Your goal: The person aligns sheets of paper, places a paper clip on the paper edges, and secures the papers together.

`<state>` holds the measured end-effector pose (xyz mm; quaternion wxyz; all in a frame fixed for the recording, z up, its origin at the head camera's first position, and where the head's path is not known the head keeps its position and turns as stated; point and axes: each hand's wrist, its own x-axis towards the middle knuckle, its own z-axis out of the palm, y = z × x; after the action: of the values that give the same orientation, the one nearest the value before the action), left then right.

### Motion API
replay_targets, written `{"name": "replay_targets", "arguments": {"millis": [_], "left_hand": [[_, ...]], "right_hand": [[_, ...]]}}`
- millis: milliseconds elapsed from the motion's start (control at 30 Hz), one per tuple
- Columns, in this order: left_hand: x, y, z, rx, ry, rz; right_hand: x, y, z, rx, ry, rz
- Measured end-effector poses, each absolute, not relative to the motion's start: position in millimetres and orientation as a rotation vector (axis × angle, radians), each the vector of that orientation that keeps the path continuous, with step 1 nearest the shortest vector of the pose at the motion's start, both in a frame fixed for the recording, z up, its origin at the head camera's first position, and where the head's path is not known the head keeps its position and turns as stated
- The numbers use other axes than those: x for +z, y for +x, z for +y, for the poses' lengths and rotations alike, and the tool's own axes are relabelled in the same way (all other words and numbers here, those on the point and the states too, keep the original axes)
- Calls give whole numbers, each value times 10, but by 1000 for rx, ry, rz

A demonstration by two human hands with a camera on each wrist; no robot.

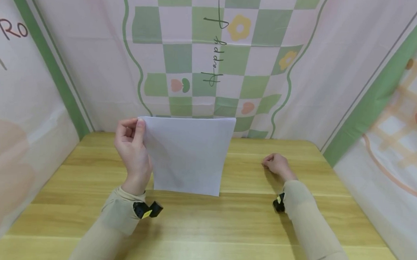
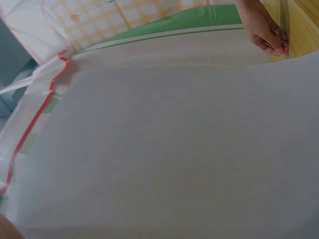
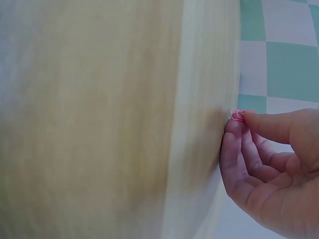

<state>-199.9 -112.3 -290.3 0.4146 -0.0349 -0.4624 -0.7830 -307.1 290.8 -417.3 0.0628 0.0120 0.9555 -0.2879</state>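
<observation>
Paper (image 1: 190,156) pinched by left hand (image 1: 133,148) partly hides table (image 1: 190,230) and cloth (image 1: 204,60); right hand (image 1: 278,165) pinches perhaps a pink clip (image 3: 237,115)

Left arm (image 1: 102,234) comes up from the bottom left of the frame, with the left hand (image 1: 134,152) upright left of centre, thumb and bent fingers in a pinch. Right arm's (image 1: 315,235) reaching in from bottom right, right hand (image 1: 278,165) kinda lower, right of centre, fingertips pointing left. The right wrist cam shows that one pinching too, fingers (image 3: 232,162) bent.

pink clip (image 3: 237,115) partly hidden, paper (image 2: 164,149) cropped, tabletop (image 3: 99,124) blurred
</observation>
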Motion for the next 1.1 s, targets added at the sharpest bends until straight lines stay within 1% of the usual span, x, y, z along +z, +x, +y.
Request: {"name": "replay_targets", "arguments": {"millis": [667, 1100], "left_hand": [[-2904, -1989, -1119, -1975, -71, -1175], [-2909, -1999, -1118, -1977, -78, -1160]], "right_hand": [[-4165, -3056, 2930, -1114, 145, 2839], [-4100, -3011, 2893, -1154, 182, 2830]]}}
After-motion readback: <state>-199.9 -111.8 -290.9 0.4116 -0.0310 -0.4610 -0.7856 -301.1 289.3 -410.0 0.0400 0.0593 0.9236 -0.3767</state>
